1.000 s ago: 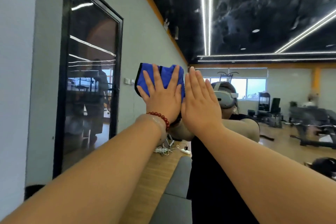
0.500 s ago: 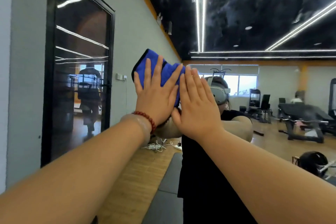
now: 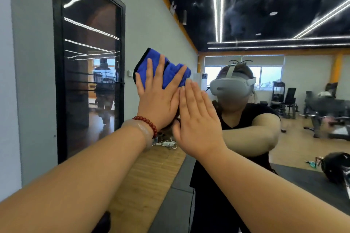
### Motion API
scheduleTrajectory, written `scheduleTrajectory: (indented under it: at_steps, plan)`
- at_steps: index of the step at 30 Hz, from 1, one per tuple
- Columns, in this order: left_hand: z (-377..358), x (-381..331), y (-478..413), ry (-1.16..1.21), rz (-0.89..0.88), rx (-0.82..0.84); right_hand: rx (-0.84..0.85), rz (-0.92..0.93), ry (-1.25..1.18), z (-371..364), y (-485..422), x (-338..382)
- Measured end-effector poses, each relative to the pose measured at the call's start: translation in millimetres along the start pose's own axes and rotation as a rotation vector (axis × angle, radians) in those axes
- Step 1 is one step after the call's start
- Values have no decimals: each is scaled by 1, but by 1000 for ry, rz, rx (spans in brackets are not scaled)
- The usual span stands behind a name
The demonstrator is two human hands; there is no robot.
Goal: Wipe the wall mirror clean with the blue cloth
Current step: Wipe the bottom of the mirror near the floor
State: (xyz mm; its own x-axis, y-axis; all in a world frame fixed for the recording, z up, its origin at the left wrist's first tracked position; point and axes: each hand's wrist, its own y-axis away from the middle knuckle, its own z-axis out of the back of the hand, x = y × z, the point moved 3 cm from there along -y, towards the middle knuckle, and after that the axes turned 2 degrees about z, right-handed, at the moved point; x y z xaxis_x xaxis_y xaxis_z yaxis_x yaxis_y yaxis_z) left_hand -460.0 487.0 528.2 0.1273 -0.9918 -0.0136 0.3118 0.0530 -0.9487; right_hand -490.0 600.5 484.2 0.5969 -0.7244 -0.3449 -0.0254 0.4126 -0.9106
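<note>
Main risk imo: the folded blue microfibre cloth (image 3: pixel 170 71) is only pinned to the large glass wall mirror (image 3: pixel 303 73) by a flat left hand (image 3: pixel 159 100), nothing curled round it, so a fast swipe could let it bunch up or slide out. Most of it pokes out above the straight, spread fingers (image 3: pixel 161 68). The right hand (image 3: pixel 197 119) lies flat and empty just beside it, and that bare palm will probably smudge the glass

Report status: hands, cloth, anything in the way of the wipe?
Left hand flat, fingers spread, pressing blue cloth on wall mirror. Right hand flat on mirror beside it, bare. Nothing seen blocking the wipe.
</note>
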Motion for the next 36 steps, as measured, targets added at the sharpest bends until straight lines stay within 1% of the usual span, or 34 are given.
scheduleTrajectory:
  at_steps: [3,8,11,14,18,23,25,28,29,30,31,33,34,35,36]
  plan:
    - [-6,0,17,-14,20,12,31,31,1,3,3,0]
    - [1,-10,21,18,87,41,110,35,-21,2,5,-2]
    - [1,-10,27,-4,158,70,143,69,-34,1,6,-3]
    - [-2,-8,29,-46,203,81,120,62,-38,1,5,-4]
    - [-6,-5,27,-59,183,97,80,51,-66,1,5,-3]
    - [-4,-1,29,-49,129,66,23,38,-80,-1,4,-3]
    - [-3,5,26,0,204,48,9,77,-71,-3,5,-2]
    - [-2,18,22,89,457,-29,-7,82,-57,-3,5,0]
    - [-2,19,21,84,481,-26,-8,61,-40,-2,3,2]
    - [-3,20,23,52,446,-9,-9,44,-27,-1,0,5]
    - [-4,22,27,10,360,16,-15,42,-20,-1,-4,9]
    - [-3,36,36,-72,127,61,-26,75,-9,-1,-13,24]
    - [-2,48,38,-101,44,68,-22,91,2,-1,-19,32]
    - [0,61,37,-115,10,71,-7,101,13,0,-25,40]
    - [2,72,36,-112,24,73,16,106,19,0,-32,48]
